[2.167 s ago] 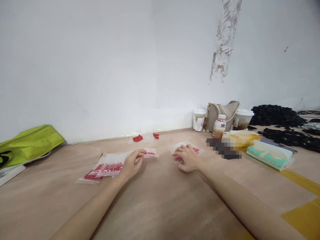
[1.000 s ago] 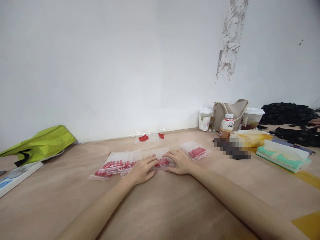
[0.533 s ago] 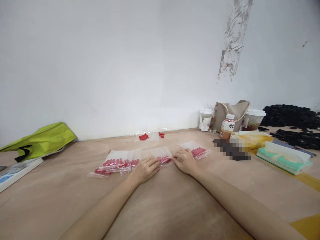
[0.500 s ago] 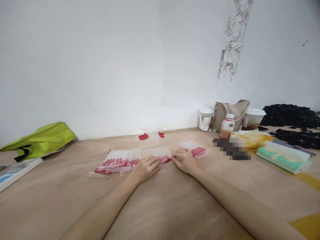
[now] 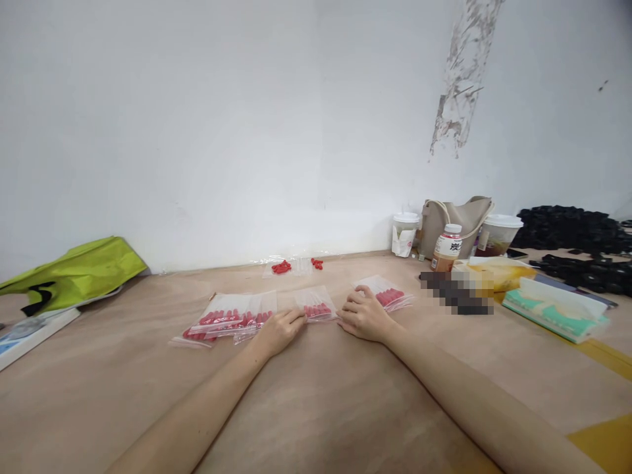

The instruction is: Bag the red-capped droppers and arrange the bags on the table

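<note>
Now both hands, left hand [image 5: 278,331] and right hand [image 5: 364,317], fingers loosely open, are releasing the middle bag [image 5: 316,304], which is lying flat beside the bag row [image 5: 228,319].

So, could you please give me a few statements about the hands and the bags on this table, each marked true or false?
1. The left hand rests by a clear bag of red pieces lying flat on the table. True.
2. The right hand holds the drink bottle. False: the bottle stands apart, near the wall.
3. A yellow-green bag lies at the far left. True.
4. The filled bags left of the hands hold blue pieces. False: they are red.
</note>
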Action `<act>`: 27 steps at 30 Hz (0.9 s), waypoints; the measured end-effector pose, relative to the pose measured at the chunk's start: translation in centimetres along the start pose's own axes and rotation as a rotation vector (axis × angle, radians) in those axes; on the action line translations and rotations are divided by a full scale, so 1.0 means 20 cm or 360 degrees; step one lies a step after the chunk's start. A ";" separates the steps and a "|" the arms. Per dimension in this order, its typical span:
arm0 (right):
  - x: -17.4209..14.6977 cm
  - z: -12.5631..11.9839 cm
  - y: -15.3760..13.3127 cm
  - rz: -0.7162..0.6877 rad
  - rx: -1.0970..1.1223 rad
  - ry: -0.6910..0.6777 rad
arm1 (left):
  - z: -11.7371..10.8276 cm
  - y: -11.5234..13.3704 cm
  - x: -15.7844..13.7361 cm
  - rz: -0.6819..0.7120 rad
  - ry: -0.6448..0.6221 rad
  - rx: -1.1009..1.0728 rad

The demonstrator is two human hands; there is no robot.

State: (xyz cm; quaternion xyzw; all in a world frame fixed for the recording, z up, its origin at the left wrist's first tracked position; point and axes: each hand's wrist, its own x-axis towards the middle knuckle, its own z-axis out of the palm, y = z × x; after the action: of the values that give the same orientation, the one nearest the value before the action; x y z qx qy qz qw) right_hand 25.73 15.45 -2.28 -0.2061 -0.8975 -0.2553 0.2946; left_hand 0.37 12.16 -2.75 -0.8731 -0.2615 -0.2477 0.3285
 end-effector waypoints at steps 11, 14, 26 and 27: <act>0.13 0.10 -0.17 0.0044 -0.0058 0.0210 | 0.00 0.00 0.00 -0.0115 0.0038 -0.0044; 0.18 0.14 -0.20 0.0040 -0.0092 0.0296 | 0.00 0.01 0.00 -0.0128 0.0059 -0.0088; 0.23 0.14 -0.20 -0.0281 -0.0298 0.0448 | -0.02 0.01 0.01 -0.0007 0.0157 -0.0081; 0.23 0.14 -0.19 -0.0322 -0.0321 0.0456 | -0.02 0.01 0.01 -0.0024 0.0144 -0.0085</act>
State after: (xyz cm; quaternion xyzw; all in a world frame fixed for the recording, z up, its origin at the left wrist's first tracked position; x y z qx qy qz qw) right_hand 19.23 15.03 -2.59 -0.1047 -0.8325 -0.3988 0.3700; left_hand 0.47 11.79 -2.47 -0.8675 -0.2463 -0.2963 0.3147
